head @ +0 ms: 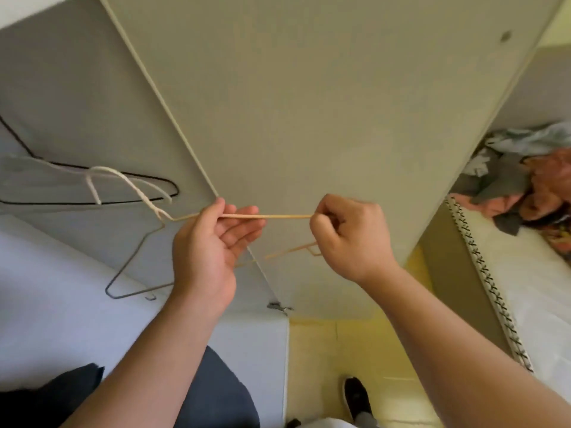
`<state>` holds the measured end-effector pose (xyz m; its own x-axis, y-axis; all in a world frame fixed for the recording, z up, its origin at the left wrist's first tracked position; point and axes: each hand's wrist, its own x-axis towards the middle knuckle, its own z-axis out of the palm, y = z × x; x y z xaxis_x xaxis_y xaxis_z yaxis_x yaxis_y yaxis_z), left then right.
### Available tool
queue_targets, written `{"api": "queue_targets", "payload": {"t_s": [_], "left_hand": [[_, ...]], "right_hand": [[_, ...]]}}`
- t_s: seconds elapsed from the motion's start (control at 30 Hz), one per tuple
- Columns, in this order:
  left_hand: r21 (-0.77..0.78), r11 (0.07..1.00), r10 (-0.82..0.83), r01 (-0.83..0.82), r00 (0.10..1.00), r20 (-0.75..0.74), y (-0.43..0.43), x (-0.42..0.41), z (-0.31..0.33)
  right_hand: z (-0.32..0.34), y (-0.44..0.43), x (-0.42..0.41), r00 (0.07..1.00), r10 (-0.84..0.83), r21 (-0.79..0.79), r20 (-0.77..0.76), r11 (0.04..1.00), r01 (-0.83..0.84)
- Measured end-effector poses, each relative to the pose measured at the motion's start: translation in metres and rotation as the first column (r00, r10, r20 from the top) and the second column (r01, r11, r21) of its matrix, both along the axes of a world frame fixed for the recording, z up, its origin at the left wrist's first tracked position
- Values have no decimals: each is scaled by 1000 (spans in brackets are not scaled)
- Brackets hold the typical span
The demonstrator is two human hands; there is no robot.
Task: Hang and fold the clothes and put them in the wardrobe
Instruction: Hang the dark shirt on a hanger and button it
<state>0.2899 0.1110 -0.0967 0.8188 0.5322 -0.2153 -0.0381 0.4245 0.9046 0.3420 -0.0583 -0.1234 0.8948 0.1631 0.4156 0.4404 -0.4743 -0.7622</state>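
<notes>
1. The left hand point(204, 248) is at centre frame. Its thumb and forefinger pinch the top wire of a tan hanger point(284, 216), and its other fingers lie loosely spread beneath the wire.
2. The right hand point(349, 236), just right of centre, is closed in a fist round the other end of that wire.
3. The hanger runs level between the two hands. Its pale hook curves away to the left, and its lower wire shows between and below the hands.
4. Behind the hands a door point(309, 103) fills the upper middle of the frame.
5. At left, inside the wardrobe point(61, 88), a black hanger point(176, 189) sits level with the tan hanger's hook, and a grey hanger point(129, 263) hangs tilted below it, near the left wrist.
6. The clothes point(531, 180) lie in a crumpled heap at the right edge, on a mattress point(525, 304) with a stitched border, well apart from both hands.
7. A dark shoe point(355, 393) stands on the yellow floor point(324, 350) at bottom centre.
</notes>
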Motion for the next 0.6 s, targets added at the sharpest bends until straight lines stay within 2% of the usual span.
{"api": "queue_targets", "payload": {"t_s": [0.13, 0.27, 0.4, 0.6], "left_hand": [[-88, 980, -185, 180, 981, -59, -82, 16, -31], [-136, 905, -418, 403, 902, -106, -170, 27, -54], [-237, 769, -637, 594, 744, -203, -263, 37, -68], [-340, 552, -830, 761, 462, -313, -393, 35, -84]], "right_hand": [[-15, -86, -18, 975, -222, -100, 8, 970, 222], [-32, -176, -42, 893, -449, -145, -6, 885, 444], [-49, -265, -64, 763, -641, -215, -79, 759, 615], [-51, -383, -102, 591, -806, -326, -19, 564, 759]]}}
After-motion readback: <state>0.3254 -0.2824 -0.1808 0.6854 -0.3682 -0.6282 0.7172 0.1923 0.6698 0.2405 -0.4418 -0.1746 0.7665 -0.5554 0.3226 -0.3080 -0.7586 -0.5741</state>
